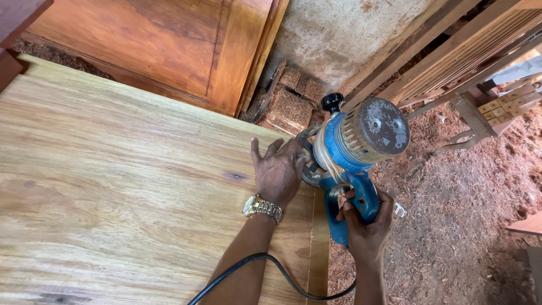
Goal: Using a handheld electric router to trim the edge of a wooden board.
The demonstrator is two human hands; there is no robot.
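Blue tool: a hand-held electric router (355, 149) with a blue body and a worn, dusty grey motor cap, standing at the right edge of a broad pale wooden panel (124, 186).
Likely handling: judged heavy and top-heavy, rigid metal and plastic; its dust-coated shell looks a little slippery, so the moulded handle and the flat base seem the sound places to take hold.
Right grip: the right hand (367, 226) is wrapped shut round the blue rear handle, fingers curled in.
Left grip: the left hand (278, 172), wearing a gold wristwatch (262, 207), lies spread and flat on the panel, fingertips pressed against the router's round base; it pinches nothing.
Cable: a black cord (265, 271) loops from the tool back across the panel, under the forearms.
Panel edge: a thin strip along the right side looks darker and freshly cut.
Surroundings: sawdust-strewn floor (457, 226), reddish door panels (169, 45) leaning behind, slatted timber furniture (480, 68) to the right.
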